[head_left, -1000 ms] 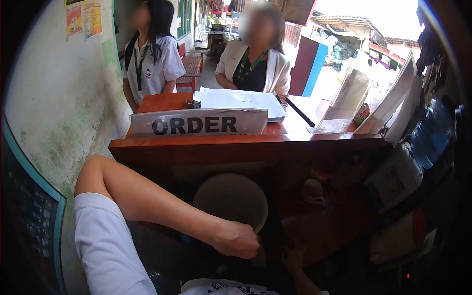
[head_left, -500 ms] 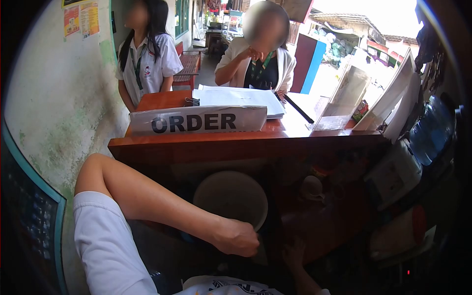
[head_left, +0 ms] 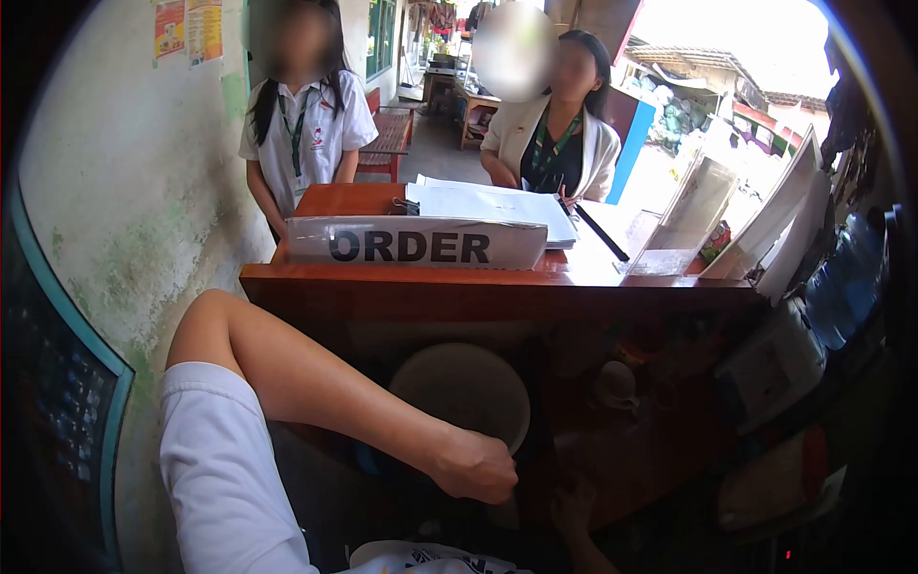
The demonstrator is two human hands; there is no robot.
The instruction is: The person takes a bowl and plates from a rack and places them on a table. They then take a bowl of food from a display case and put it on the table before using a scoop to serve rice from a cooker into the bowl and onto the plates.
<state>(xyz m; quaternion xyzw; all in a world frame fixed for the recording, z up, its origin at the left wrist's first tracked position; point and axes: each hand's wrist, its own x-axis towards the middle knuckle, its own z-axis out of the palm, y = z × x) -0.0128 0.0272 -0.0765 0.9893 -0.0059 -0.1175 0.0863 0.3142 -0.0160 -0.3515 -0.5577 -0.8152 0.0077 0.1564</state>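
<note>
Pale basin sits beneath the desk, below its ORDER sign; left hand, curled into a fist, meets the near rim, where a firm, level hold looks wise. Right hand, shadowed, cannot be read.

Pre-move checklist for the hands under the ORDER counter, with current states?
1. Contact: left hand fisted at the lower edge of the pale bowl: ok.
2. Fist contents: cannot tell.
3. Sight of right hand: not ok, dim in shadow under the counter.
4. Bowl contents: cannot tell, too dark.
5. Countertop: paper stack lies flat behind the ORDER sign: ok.
</note>
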